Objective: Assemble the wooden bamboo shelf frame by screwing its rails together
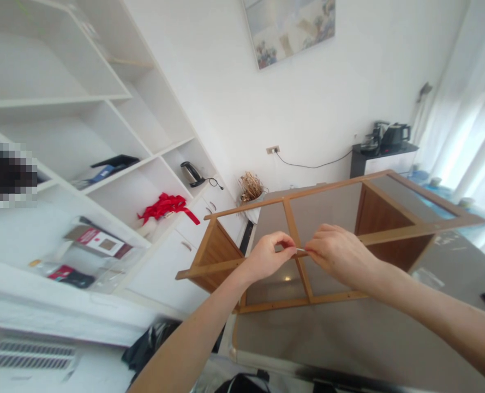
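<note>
Left forearm point(203, 327) and right forearm point(434, 314), seen from above: both are uncovered along their whole visible length, smooth and plain in outline, broadest toward the elbow end and tapering evenly to slender wrists point(246, 272). Left hand point(269, 255) and right hand point(340, 254): both are bare, with slim fingers point(283, 238) and softly rounded knuckles point(328, 229). The nails are too small and blurred to distinguish.

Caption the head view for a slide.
Left hand and right hand hold a thin rod by a wooden frame.
</note>
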Tool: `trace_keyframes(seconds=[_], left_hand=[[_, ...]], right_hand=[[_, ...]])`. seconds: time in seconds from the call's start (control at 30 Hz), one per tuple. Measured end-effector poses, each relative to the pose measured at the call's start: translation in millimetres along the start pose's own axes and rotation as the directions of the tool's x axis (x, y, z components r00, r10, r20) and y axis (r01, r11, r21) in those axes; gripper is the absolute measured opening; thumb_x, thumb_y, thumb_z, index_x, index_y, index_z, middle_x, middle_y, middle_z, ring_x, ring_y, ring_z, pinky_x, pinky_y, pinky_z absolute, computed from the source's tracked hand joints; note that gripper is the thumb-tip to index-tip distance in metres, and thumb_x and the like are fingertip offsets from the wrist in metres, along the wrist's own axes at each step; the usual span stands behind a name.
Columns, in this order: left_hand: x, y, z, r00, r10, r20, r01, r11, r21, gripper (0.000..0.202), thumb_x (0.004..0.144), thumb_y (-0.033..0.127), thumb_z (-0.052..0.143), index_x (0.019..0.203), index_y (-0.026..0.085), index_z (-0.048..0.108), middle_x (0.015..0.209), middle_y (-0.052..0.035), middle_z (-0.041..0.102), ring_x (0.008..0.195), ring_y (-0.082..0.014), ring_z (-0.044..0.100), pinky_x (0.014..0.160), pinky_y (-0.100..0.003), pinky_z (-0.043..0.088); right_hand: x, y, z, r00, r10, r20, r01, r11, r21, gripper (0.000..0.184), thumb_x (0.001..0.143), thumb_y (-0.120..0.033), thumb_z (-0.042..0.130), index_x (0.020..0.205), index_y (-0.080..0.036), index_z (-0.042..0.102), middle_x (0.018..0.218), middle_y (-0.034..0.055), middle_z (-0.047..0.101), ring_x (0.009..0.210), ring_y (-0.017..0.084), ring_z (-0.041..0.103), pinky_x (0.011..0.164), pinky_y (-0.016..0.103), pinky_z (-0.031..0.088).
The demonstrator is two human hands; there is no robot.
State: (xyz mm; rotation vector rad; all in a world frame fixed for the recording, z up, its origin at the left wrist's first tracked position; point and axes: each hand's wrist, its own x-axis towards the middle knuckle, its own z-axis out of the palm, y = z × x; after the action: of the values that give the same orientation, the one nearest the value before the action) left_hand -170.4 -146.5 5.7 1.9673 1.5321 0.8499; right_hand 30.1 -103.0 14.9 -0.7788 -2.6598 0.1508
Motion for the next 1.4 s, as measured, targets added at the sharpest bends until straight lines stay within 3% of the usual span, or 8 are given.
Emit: trace_keyframes(seconds=[0.17,0.37,0.57,0.8,0.93,1.1,1.3,1.4], left_hand=[[-15,3,-5.6,0.995,0.049,-0.085,-0.036,0.989,0.141,0.011,0.083,0.018,0.056,0.073,0.016,0.061,0.085,-0.003,0.062,0.084,-0.0153,0.057,0.079,-0.029,0.045],[-44,27,-0.8,0.984,0.052,-0.172,0.007,0.945,0.326,0.015,0.081,0.023,0.06,0.068,0.017,0.06,0.074,-0.0009,0.06,0.077,-0.0153,0.056,0.081,-0.033,0.04],[-49,34,0.9,0.997,0.017,-0.079,0.022,0.887,0.461,0.015,0.083,0.028,0.06,0.073,0.02,0.067,0.072,-0.0001,0.062,0.076,-0.0155,0.056,0.082,-0.034,0.036],[-37,22,-21.0,0.992,0.129,0.011,-0.097,0.682,0.725,0.023,0.09,0.02,0.05,0.076,0.017,0.067,0.077,-0.0038,0.063,0.079,-0.0172,0.055,0.088,-0.039,0.033],[-9,1,-36.2,0.98,0.145,0.138,-0.2,0.693,0.693,0.027,0.093,0.027,0.047,0.079,0.019,0.068,0.073,-0.0032,0.063,0.073,-0.0161,0.055,0.078,-0.034,0.037],[23,-14,-36.1,0.954,0.219,0.205,-0.294,0.818,0.495,0.024,0.092,0.022,0.046,0.09,0.02,0.07,0.085,-0.0038,0.067,0.08,-0.0156,0.059,0.076,-0.029,0.042],[35,-15,-24.6,0.944,0.272,0.184,-0.324,0.868,0.377,0.02,0.087,0.016,0.05,0.084,0.019,0.069,0.085,-0.0036,0.066,0.081,-0.0158,0.06,0.077,-0.027,0.045],[30,-14,-22.1,0.967,0.238,0.092,-0.255,0.894,0.369,0.018,0.088,0.016,0.05,0.093,0.019,0.067,0.085,-0.0032,0.065,0.081,-0.0162,0.06,0.078,-0.028,0.046]], right_hand=[[6,-25,9,0.993,0.115,0.038,-0.118,0.991,0.066,0.022,0.084,-0.019,0.051,0.067,-0.019,0.065,0.061,0.0032,0.062,0.066,0.016,0.054,0.056,0.027,0.028],[25,-30,4,0.955,0.18,0.234,-0.24,0.935,0.262,0.021,0.081,-0.024,0.052,0.079,-0.021,0.072,0.073,0.0031,0.07,0.066,0.015,0.06,0.058,0.024,0.033],[39,-27,2,0.94,0.114,0.323,-0.24,0.891,0.386,0.025,0.076,-0.024,0.048,0.056,-0.02,0.063,0.056,-0.0016,0.065,0.053,0.011,0.054,0.051,0.021,0.032],[52,-10,-5,0.956,0.137,0.261,-0.196,0.956,0.217,0.031,0.083,-0.03,0.047,0.06,-0.021,0.065,0.056,-0.0008,0.064,0.055,0.012,0.055,0.054,0.022,0.032],[52,15,-4,0.996,-0.038,0.078,0.025,0.987,0.157,0.026,0.088,-0.026,0.046,0.094,-0.025,0.072,0.083,0.0015,0.071,0.076,0.015,0.059,0.064,0.024,0.036],[49,30,2,0.907,-0.418,0.057,0.414,0.908,0.06,0.028,0.093,-0.018,0.042,0.102,-0.022,0.068,0.091,0.0057,0.067,0.09,0.017,0.052,0.071,0.025,0.039],[50,29,-1,0.891,-0.449,0.073,0.453,0.889,-0.062,0.027,0.094,-0.025,0.045,0.083,-0.016,0.069,0.092,0.0103,0.063,0.09,0.019,0.047,0.07,0.028,0.041],[48,26,-7,0.894,-0.435,0.104,0.444,0.891,-0.092,0.03,0.094,-0.026,0.046,0.078,-0.016,0.069,0.091,0.0102,0.064,0.089,0.019,0.048,0.069,0.028,0.04]])
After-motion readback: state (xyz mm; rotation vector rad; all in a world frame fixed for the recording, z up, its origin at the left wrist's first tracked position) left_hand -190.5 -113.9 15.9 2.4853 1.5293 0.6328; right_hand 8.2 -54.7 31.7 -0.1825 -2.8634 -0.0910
